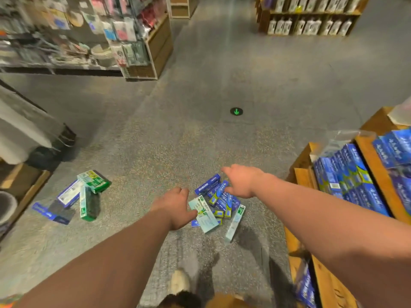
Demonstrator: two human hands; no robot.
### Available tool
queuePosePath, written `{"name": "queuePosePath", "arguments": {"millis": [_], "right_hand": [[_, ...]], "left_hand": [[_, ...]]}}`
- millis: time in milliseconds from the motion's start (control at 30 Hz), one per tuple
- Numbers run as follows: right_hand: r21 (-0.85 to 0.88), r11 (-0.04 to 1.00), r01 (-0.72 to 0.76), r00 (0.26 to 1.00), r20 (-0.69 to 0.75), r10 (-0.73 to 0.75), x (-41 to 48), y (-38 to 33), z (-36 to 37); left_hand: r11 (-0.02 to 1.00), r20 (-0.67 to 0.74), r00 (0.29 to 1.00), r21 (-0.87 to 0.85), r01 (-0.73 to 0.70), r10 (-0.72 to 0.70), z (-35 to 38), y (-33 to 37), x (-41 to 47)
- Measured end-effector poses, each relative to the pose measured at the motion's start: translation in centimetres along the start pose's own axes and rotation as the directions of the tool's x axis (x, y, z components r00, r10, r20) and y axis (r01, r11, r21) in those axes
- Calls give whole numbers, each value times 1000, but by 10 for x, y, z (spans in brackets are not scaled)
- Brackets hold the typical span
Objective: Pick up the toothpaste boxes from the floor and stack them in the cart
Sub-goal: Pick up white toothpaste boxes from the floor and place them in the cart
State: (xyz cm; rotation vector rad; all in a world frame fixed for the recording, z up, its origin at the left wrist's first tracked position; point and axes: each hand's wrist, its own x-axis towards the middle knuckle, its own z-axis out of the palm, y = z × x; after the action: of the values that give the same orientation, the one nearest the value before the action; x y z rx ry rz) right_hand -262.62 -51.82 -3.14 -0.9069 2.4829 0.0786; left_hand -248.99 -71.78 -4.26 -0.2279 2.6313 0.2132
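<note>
A heap of blue toothpaste boxes (219, 200) lies on the grey floor ahead of me, with a pale teal box (205, 216) on its near left side. A second loose group, green boxes (93, 182) and blue ones (66, 195), lies further left. My left hand (175, 207) reaches down beside the teal box, fingers apart, holding nothing. Over the top of the heap is my right hand (242, 181), fingers spread and empty. At the right stands the wooden cart (373, 165) with rows of blue boxes (349, 181) stacked in it.
A display rack (135, 41) of hanging goods stands at the back left, and a wooden shelf of white bottles (311, 21) at the back right. A green arrow marker (236, 111) is on the floor. A white-and-dark unit (29, 134) sits at the left edge.
</note>
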Motion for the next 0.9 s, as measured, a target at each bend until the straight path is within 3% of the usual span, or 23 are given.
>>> {"name": "queuePosePath", "arguments": {"millis": [200, 500, 767, 900], "right_hand": [[79, 996, -50, 998, 37, 47, 78, 19, 9], [218, 922, -320, 940, 197, 279, 223, 66, 84], [366, 814, -451, 879, 344, 332, 383, 126, 263], [407, 728, -551, 821, 419, 388, 440, 149, 375]], "left_hand": [[999, 62, 997, -12, 46, -45, -1, -26, 93], [998, 251, 968, -61, 31, -15, 59, -45, 274], [986, 350, 925, -19, 164, -147, 218, -76, 431], [946, 360, 893, -74, 316, -270, 321, -81, 500]]}}
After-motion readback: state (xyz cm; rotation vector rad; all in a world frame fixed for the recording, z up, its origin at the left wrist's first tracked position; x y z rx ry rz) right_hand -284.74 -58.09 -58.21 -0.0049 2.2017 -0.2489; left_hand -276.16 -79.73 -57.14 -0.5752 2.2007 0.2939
